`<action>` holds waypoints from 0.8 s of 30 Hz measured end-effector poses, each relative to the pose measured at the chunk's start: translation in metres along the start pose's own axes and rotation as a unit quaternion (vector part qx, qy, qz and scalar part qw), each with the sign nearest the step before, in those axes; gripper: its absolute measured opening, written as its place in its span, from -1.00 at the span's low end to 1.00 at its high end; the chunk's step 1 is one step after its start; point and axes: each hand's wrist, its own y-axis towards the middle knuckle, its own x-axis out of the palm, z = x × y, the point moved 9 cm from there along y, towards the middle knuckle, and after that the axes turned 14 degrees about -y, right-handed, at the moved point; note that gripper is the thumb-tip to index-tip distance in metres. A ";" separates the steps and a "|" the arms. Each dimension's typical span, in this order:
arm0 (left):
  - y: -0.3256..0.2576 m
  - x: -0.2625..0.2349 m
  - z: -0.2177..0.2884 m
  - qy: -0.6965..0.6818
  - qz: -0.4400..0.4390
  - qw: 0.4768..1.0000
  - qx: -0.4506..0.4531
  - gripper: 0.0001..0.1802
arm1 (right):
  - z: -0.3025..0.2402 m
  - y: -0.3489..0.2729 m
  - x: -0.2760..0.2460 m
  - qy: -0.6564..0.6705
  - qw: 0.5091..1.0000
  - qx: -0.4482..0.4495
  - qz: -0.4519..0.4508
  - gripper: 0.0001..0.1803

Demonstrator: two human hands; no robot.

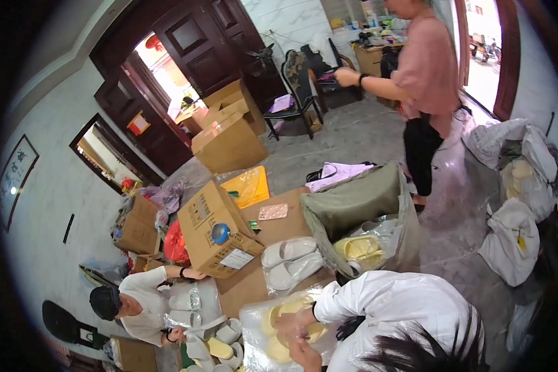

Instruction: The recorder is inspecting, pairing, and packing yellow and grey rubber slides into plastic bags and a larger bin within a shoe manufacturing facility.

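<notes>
Low in the view, my right hand (286, 323), with a dark band at the wrist and a white sleeve (378, 297), bends over pale yellow slippers (279, 352). They lie in a clear plastic bag (254, 325). My right fingers are curled, apparently on the bag's film. Close below it, my left hand (305, 354) comes up from the lower edge with fingers bent towards the right one. What those fingers hold is too small to make out. A bagged pair of light grey slippers (286, 263) lies just beyond, on brown cardboard (235, 297).
An open green-grey fabric bin (359, 201) holds bagged yellow slippers. A carton (214, 232) with a blue tape roll (220, 233) stands left of it. At left, a person in a dark cap (108, 302) handles slippers; loose slippers (220, 347) lie nearby. Another person (428, 74) stands at right.
</notes>
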 end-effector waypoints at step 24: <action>0.015 -0.105 0.033 -0.159 0.247 0.951 -0.093 -0.51 | 0.018 -0.116 -0.133 0.015 0.959 0.282 -0.033 -0.65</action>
